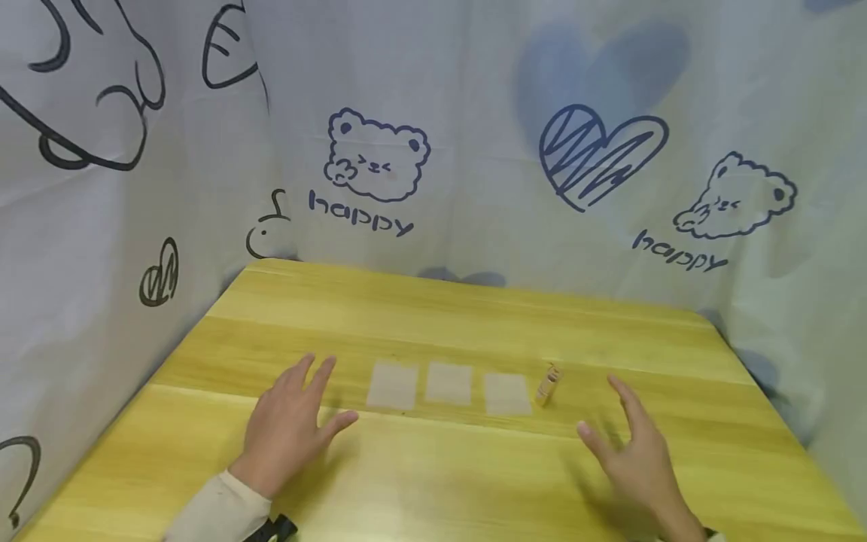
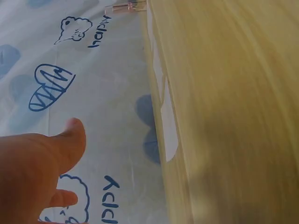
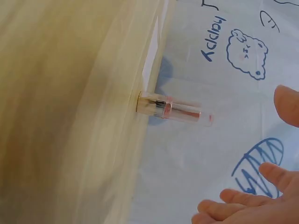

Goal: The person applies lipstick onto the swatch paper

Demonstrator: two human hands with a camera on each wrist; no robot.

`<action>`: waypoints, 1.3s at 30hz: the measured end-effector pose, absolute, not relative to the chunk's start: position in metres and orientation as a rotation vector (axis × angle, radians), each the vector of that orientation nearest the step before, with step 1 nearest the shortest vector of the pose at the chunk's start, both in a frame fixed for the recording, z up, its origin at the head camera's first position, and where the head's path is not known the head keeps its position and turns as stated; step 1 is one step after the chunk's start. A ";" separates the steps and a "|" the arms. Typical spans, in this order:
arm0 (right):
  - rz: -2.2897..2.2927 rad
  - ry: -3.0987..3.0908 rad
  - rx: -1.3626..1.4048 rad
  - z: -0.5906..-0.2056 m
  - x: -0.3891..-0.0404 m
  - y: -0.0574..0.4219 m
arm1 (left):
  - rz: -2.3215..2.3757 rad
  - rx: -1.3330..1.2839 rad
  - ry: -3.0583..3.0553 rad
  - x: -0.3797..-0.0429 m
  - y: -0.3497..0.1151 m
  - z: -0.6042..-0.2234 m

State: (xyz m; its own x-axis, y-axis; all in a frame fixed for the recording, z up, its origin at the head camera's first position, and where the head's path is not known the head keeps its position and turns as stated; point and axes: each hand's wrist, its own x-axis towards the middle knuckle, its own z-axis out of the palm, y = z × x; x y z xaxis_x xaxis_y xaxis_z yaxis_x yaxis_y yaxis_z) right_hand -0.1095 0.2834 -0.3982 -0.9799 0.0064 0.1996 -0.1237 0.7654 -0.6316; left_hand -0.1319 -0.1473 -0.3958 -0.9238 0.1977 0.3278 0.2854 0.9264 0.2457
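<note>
Three pale squares of thin sheet lie in a row on the table: a left square [image 1: 393, 385], a middle square [image 1: 448, 383] and a right square [image 1: 507, 394]. Just right of the row stands a small upright tube [image 3: 175, 108], see-through with a reddish core and a dark band, much like a lipstick. My left hand [image 1: 287, 421] hovers to the left of the squares, fingers spread and holding nothing. To the right of the tube, my right hand [image 1: 640, 459] is held up with thumb and fingers apart, also holding nothing.
The yellow wood-grain table [image 1: 433, 482] runs back to a white cloth backdrop [image 1: 474, 90] with drawn hearts, bear faces and the word happy. More of this cloth hangs along the left and right sides.
</note>
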 end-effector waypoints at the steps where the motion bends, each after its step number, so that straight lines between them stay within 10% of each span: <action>1: 1.028 -2.752 0.101 -0.399 -0.111 0.284 | -0.430 -0.376 -2.790 -0.133 -0.147 -0.396; 39: 1.575 -2.716 0.045 -0.425 -0.187 0.283 | -0.592 -0.746 -3.154 -0.222 -0.102 -0.422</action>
